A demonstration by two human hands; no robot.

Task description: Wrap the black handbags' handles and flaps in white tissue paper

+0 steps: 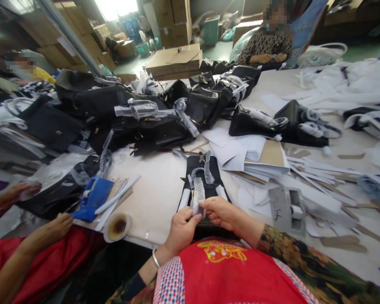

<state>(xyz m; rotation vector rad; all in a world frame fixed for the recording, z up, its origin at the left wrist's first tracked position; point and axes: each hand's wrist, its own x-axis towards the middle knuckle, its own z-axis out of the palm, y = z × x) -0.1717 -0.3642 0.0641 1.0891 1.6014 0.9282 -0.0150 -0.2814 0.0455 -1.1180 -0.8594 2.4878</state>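
In front of me on the table lies a black bag [213, 175], its straps and handle partly wrapped in translucent plastic. My left hand [184, 226] is closed around the lower end of a plastic-wrapped strap [198, 192] above the bag. From the other side, my right hand [220, 213] pinches the same strap between thumb and fingers. Both hands meet close to the bag's near edge. White paper wrapping [221, 192] covers part of the bag at its right side.
Many black bags [152, 133] are heaped across the back. On the right are a paper stack [262, 162], a grey tape dispenser [288, 211] and paper strips. At left are a blue tape dispenser [95, 196], a tape roll [117, 228] and a co-worker's hands [55, 230]. Another person [266, 46] sits opposite.
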